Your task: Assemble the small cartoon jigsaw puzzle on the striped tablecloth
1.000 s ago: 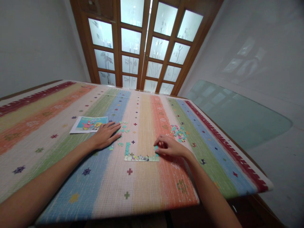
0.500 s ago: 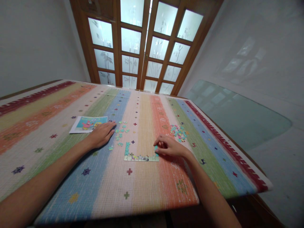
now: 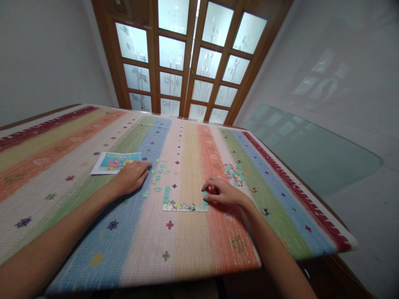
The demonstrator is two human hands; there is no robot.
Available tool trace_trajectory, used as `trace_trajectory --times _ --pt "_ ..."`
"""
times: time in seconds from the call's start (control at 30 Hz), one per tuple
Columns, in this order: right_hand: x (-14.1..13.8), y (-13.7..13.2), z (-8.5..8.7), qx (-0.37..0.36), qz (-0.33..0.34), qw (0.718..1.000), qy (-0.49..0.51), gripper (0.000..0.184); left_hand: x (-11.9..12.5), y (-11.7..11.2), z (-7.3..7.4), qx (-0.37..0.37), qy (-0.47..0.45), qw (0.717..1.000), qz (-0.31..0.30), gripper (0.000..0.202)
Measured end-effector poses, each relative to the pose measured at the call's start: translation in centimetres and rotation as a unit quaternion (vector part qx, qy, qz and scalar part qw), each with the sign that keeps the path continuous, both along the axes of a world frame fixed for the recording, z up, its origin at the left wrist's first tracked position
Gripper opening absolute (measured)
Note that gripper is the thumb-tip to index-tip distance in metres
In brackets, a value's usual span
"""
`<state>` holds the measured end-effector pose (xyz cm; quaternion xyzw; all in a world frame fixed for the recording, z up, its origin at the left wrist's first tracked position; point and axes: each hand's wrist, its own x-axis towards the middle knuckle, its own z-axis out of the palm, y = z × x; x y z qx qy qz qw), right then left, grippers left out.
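A U-shaped run of joined puzzle pieces (image 3: 183, 207) lies on the striped tablecloth, its bottom row toward me and a short turquoise column up the left side. At its right end, my right hand (image 3: 222, 192) pinches a turquoise puzzle piece (image 3: 205, 194) between thumb and fingers; the hand partly covers it. My left hand (image 3: 132, 176) lies flat with fingers stretched out, overlapping the corner of a printed picture card (image 3: 109, 163) with cartoon figures. Just right of its fingertips are several loose turquoise pieces (image 3: 157, 176).
A heap of mixed puzzle pieces (image 3: 235, 174) sits beyond my right hand. The striped tablecloth (image 3: 193, 249) covers the table, whose near edge drops away in front of me. Wooden glazed doors (image 3: 187, 58) stand behind, and a pale glass panel (image 3: 311, 145) is at the right wall.
My left hand has drawn in very slightly. My right hand and the puzzle pieces look the same.
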<state>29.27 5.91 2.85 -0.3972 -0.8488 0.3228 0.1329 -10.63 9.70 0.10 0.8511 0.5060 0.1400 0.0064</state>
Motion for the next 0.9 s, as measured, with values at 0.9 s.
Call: trace_trajectory --times 0.9 --pt "0.1 0.1 -0.2 0.001 -0.002 1.0 0.005 0.016 1.7 -1.9 1.8 -0.001 -0.054 0.984 -0.169 0.028"
